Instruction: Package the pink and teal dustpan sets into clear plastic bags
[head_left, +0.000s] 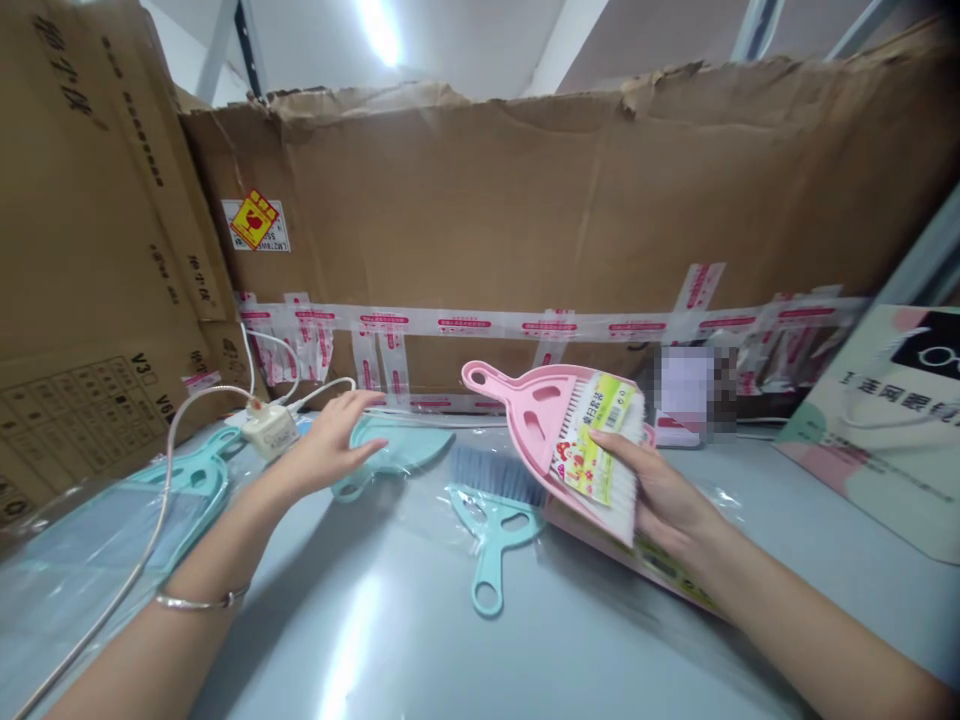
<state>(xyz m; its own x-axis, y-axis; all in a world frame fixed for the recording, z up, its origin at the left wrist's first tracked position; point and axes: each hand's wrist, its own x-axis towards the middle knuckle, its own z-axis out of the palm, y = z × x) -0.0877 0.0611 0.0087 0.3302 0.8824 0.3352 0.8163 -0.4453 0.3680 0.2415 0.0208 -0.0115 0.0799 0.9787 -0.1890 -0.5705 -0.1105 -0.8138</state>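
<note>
My right hand (pixel 660 495) grips a small pink dustpan (pixel 540 410) with a white-bristled brush (pixel 621 515) nested in it and a yellow-green label (pixel 600 440) across the bristles. The set is tilted above the table. My left hand (pixel 337 440), fingers apart, reaches over a turquoise dustpan (pixel 412 445); I cannot tell whether it touches it. Between my hands lies a turquoise brush (pixel 491 530) with blue-grey bristles, its handle pointing toward me. Partly hidden below the pink set is another pink item (pixel 592 530) with a label.
Another turquoise dustpan (pixel 199 475) lies at the left in clear plastic. A white cable (pixel 169 470) runs from a white plug block (pixel 270 430) across it. Cardboard walls (pixel 465 210) enclose the back and left. A printed box (pixel 885 430) stands at the right.
</note>
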